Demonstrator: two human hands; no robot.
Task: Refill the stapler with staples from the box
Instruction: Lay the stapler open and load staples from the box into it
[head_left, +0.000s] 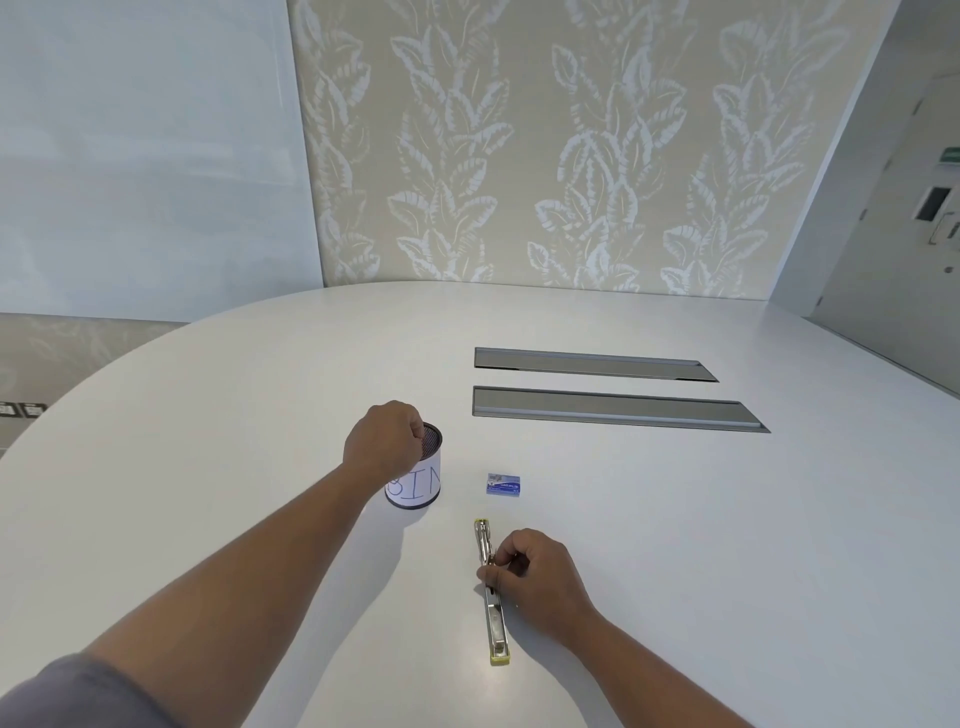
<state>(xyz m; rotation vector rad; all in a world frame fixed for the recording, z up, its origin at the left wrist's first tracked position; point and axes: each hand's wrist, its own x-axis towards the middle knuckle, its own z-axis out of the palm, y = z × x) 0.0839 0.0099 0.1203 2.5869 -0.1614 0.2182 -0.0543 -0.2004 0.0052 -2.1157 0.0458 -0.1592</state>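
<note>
1 stapler (492, 597) pinched by right hand (535, 577); 1 staple box (503, 484); left hand (384, 439) curled over 1 bin (415, 480).

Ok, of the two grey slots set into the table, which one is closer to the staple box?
The nearer, lower slot. It lies just beyond the blue staple box, up and to the right; the other slot runs parallel behind it, closer to the patterned wall.

The left hand (385, 439) hides its fingertips (and any contents) over the bin (415, 480).

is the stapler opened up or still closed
Opened up: the stapler lies unfolded flat in one long line on the table, the right hand pinching its middle. The staple box looks shut.
</note>
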